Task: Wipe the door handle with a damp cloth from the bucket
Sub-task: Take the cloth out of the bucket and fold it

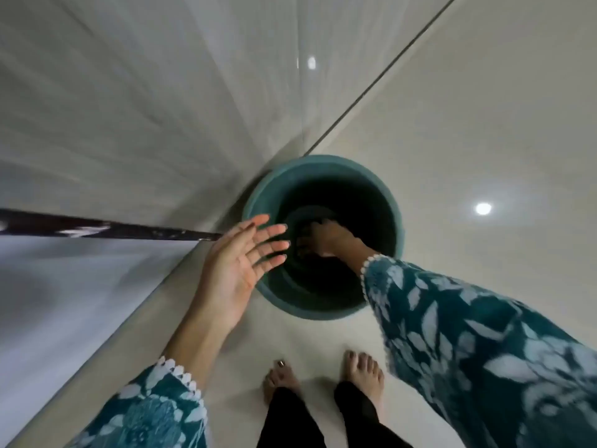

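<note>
A teal-green bucket [392, 202] stands on the pale tiled floor against a grey panelled surface. My right hand [326, 237] reaches deep into the bucket, its fingers curled downward into the dark interior. Whether the fingers hold a cloth is hidden by the darkness there. My left hand [239, 266] hovers over the bucket's left rim, palm up and fingers spread, holding nothing. No cloth and no door handle can be made out.
My two bare feet [323, 376] stand on the floor just in front of the bucket. A grey panelled surface [145, 108] rises on the left, with a dark strip [97, 229] along its edge. Tiled floor [484, 108] stretches to the right.
</note>
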`<move>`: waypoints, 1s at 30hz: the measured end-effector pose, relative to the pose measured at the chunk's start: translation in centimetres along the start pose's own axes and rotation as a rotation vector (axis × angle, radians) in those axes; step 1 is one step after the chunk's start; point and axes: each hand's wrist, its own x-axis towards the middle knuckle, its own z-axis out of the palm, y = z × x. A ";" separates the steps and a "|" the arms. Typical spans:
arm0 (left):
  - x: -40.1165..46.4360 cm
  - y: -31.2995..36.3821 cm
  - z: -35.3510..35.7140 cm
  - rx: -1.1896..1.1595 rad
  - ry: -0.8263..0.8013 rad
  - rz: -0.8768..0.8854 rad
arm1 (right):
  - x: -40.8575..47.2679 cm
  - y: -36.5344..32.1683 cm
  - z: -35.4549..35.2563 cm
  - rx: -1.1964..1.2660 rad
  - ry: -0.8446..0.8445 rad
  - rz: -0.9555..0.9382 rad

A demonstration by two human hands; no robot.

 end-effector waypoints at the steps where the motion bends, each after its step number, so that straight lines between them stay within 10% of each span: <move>1: 0.9 -0.6 -0.3 0.003 -0.005 0.015 | 2.1 0.1 0.7 -0.037 -0.065 0.027; 10: 0.3 -2.0 -2.2 0.040 0.009 0.033 | 3.8 -0.4 1.4 -0.127 -0.093 0.057; 20: -14.4 6.5 1.8 0.061 0.153 -0.007 | -21.3 -5.5 -8.9 0.247 0.145 -0.016; 30: -35.1 22.9 11.8 1.089 -0.134 0.425 | -54.9 -13.1 -25.4 0.396 0.241 -0.466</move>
